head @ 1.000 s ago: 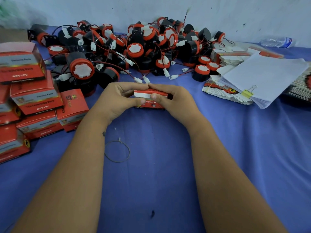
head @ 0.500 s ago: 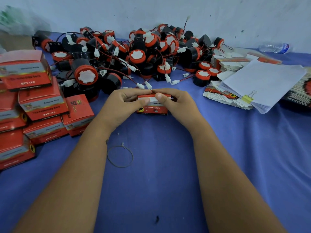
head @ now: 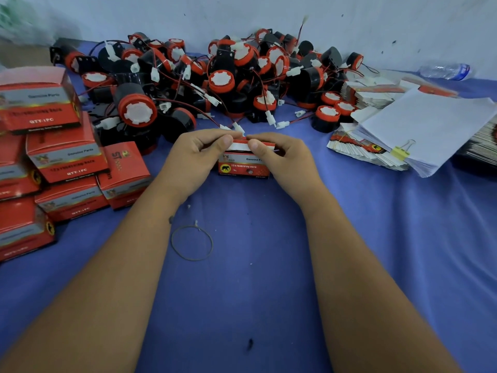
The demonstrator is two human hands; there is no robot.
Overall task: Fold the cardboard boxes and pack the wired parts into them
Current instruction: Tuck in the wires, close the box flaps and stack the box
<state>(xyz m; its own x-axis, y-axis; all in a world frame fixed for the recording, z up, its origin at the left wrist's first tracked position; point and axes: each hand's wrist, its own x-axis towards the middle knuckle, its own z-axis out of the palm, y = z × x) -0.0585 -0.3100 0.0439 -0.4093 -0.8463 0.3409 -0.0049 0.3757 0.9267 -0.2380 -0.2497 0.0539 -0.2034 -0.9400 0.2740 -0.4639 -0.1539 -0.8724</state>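
With my left hand (head: 199, 152) and right hand (head: 279, 154) I pinch the top flap of the small red box (head: 244, 166), which now stands upright before the wired parts (head: 215, 79) instead of lying flatter, so I judge closing is near.

Small red cardboard box (head: 246, 164) at centre, front face: "Genuine P…" (rest hidden by thumb), "12v reversing horn", black elephant logo on yellow oval. Stacked red cardboard boxes (head: 64, 157) at left: "Genuine Parts", "QTY:1PC"; one side panel reads "ST". Other print too blurred.
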